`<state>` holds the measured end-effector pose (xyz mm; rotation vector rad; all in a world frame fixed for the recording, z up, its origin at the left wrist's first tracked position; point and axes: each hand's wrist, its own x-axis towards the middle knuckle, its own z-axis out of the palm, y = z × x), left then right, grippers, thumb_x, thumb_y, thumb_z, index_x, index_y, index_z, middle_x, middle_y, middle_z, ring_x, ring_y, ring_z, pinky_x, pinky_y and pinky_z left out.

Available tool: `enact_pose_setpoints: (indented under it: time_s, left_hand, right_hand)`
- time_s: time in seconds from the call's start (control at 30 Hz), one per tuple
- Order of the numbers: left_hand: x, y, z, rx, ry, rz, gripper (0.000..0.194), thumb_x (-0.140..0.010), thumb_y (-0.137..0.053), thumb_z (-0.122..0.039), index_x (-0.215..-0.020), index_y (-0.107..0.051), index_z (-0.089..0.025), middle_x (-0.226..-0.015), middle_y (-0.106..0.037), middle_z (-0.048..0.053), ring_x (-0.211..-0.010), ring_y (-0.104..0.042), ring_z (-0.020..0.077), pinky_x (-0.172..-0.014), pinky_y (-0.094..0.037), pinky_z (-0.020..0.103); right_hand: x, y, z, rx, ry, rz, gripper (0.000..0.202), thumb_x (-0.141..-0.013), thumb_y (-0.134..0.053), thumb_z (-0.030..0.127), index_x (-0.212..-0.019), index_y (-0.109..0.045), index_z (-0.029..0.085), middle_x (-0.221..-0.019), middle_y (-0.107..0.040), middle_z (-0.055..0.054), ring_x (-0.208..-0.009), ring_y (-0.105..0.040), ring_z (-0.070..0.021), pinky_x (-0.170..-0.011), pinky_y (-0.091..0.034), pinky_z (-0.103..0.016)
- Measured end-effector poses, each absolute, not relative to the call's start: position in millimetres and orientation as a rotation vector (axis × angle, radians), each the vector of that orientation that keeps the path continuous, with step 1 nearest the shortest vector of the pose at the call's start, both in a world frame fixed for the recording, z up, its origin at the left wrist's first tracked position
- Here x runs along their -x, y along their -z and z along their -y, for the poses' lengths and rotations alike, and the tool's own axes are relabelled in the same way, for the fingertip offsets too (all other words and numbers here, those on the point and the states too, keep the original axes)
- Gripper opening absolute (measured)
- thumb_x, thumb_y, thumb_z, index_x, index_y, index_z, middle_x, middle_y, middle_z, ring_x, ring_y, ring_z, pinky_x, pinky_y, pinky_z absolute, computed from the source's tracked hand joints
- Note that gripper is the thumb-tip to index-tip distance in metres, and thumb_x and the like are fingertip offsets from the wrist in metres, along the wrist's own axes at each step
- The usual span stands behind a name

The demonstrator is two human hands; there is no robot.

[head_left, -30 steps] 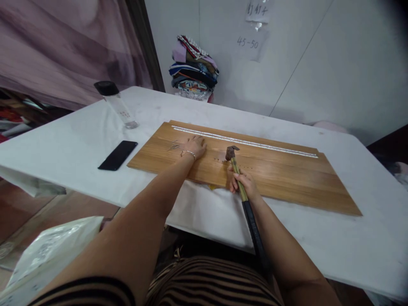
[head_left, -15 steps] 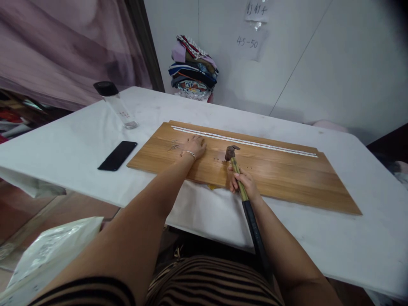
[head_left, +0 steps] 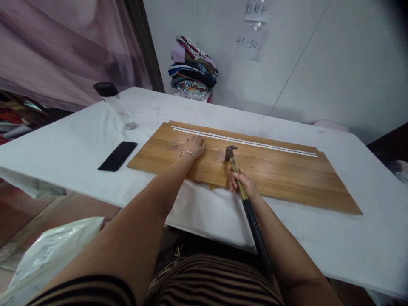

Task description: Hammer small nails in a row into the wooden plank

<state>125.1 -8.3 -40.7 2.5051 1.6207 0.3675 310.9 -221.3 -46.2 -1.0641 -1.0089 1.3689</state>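
Note:
My right hand (head_left: 242, 182) is wrapped round the yellowish shaft of a claw hammer (head_left: 239, 176), whose black grip runs back under my forearm. The rusty hammer head is over the middle of a wooden board (head_left: 287, 178). In a short row beside the head are several small dark nails (head_left: 218, 160); to its right are small dark dots on the board. My left hand (head_left: 195, 146), with a bracelet at the wrist, lies flat on the board with fingers stretched out. Left of it sits a loose bunch of nails (head_left: 173, 146).
Two white measuring strips (head_left: 245, 141) run along the board's far side. A black phone (head_left: 117, 156) lies on the white table (head_left: 79, 136) to the left, with a clear bottle (head_left: 117, 106) behind it. Folded clothes (head_left: 193, 70) are stacked by the wall beyond the table.
The hammer head has shifted very slightly, with the handle still in my right hand. My left hand stays in the same place on the board.

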Motion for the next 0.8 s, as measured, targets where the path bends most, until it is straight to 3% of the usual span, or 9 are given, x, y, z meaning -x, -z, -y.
enact_pose_setpoints:
  time_s: [0.8]
  left_hand:
    - [-125.2,40.6,8.7,-2.504,-0.38,-1.631,0.041,-0.096,-0.04,-0.037,-0.124,-0.068,-0.024,-0.145,-0.062,0.007,-0.134,-0.051,0.0293,-0.111,-0.04,0.048]
  right_hand:
    - [-307.8,39.3,223.3,1.065,-1.357,0.96,0.032,-0.079,-0.067,0.047,-0.102,-0.06,0.025,-0.045,-0.049,0.009,-0.041,-0.057,-0.0164,-0.041,-0.043,-0.026]
